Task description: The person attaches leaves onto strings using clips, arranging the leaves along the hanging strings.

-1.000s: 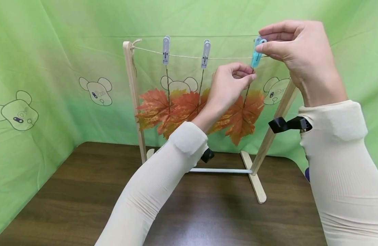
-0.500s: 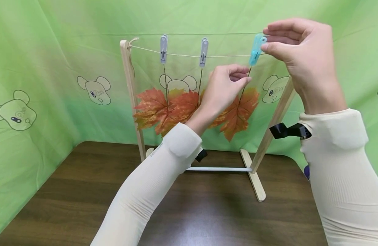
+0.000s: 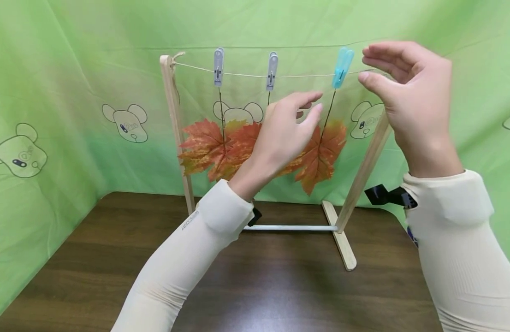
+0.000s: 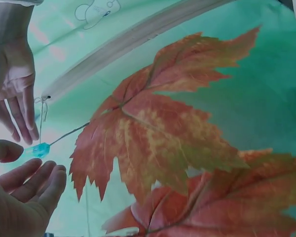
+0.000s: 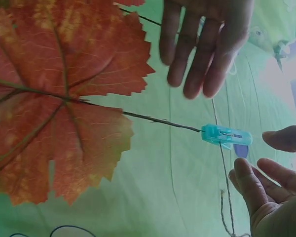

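A light-blue clothespin (image 3: 342, 69) is clipped on the string (image 3: 305, 76), with the stem of an orange maple leaf (image 3: 319, 157) hanging from its lower end. My right hand (image 3: 417, 92) hovers just right of it, thumb and fingers apart and holding nothing. To the left of the stem is my left hand (image 3: 286, 124), also free of it, its thumb and forefinger spread. In the right wrist view the blue clothespin (image 5: 227, 134) pinches both the leaf stem and the string. Two grey clothespins (image 3: 218, 67) hold further leaves (image 3: 205, 147); my left hand and forearm partly cover one leaf.
A wooden frame with a left post (image 3: 176, 120) and a right post (image 3: 364, 170) carries the string. A white rod (image 3: 292, 228) joins its feet on the brown table (image 3: 280, 286). Green cloth (image 3: 72, 69) with bear drawings hangs behind.
My right hand has let go of the blue clothespin and moved right. My left hand has released the leaf stem and drawn away to the left and down.
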Tool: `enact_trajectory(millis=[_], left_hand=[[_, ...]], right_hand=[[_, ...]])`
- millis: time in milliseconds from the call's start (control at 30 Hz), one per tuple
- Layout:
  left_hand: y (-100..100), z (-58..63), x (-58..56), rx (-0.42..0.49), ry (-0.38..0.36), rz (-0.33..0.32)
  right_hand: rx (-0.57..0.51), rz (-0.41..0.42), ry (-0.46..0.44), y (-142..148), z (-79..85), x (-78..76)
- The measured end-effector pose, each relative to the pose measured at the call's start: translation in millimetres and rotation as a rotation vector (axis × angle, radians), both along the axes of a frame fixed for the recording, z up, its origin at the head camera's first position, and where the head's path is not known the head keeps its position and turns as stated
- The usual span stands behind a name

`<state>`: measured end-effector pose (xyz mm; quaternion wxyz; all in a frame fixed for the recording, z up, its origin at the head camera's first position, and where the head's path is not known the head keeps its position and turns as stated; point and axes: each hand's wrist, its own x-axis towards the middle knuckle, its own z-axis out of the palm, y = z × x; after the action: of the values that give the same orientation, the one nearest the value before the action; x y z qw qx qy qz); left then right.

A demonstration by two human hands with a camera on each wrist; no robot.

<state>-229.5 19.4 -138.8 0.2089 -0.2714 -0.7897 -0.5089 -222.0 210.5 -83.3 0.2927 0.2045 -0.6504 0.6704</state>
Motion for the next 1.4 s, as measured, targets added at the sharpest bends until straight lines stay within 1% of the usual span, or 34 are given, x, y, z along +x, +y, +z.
enact_trajectory(millis=[67, 167, 367, 433, 500, 667, 767, 833, 900, 1033, 1233, 1333, 1400], left_hand=[[-4.4, -3.1, 3.3, -0.004, 0.033, -0.002], [-10.3, -7.5, 7.8, 0.010, 0.083, -0.012], [-26.3, -19.7, 17.8, 0.017, 0.236, -0.011], [-32.9, -24.4, 21.2, 0.019, 0.278, -0.007], [-39.8, -29.6, 24.1, 0.022, 0.307, 0.000], [-58.7, -46.5, 28.7, -0.008, 0.356, 0.046], [-71.7, -58.5, 32.2, -0.039, 0.405, 0.089], [-81.3, -66.9, 36.1, -0.063, 0.430, 0.130], [-91.1, -75.7, 40.6, -0.088, 0.438, 0.176], [-109.2, -92.0, 48.4, -0.137, 0.431, 0.263], [-129.1, -110.7, 57.2, -0.167, 0.421, 0.332], [-138.1, -121.7, 60.9, -0.201, 0.394, 0.371], [-144.2, -130.3, 63.1, -0.238, 0.365, 0.400]], right_hand=[[0.028, -0.027, 0.014, 0.4, -5.0, 2.5], [0.044, -0.045, 0.038, 1.3, -12.7, 6.5], [0.039, -0.050, 0.119, -0.3, -27.9, 14.0], [0.067, -0.069, 0.133, -1.3, -33.1, 16.7], [0.123, -0.113, 0.130, -2.2, -38.0, 20.1], [0.281, -0.237, 0.117, -4.0, -50.9, 29.2], [0.339, -0.268, 0.115, -4.0, -60.0, 34.2], [0.368, -0.276, 0.122, -3.3, -67.0, 37.1], [0.401, -0.285, 0.138, -1.9, -74.9, 39.7], [0.459, -0.305, 0.167, 1.3, -92.2, 43.9], [0.501, -0.319, 0.210, 4.0, -116.5, 46.6], [0.537, -0.338, 0.232, 4.5, -127.5, 48.4], [0.579, -0.367, 0.236, 4.8, -134.5, 50.4]])
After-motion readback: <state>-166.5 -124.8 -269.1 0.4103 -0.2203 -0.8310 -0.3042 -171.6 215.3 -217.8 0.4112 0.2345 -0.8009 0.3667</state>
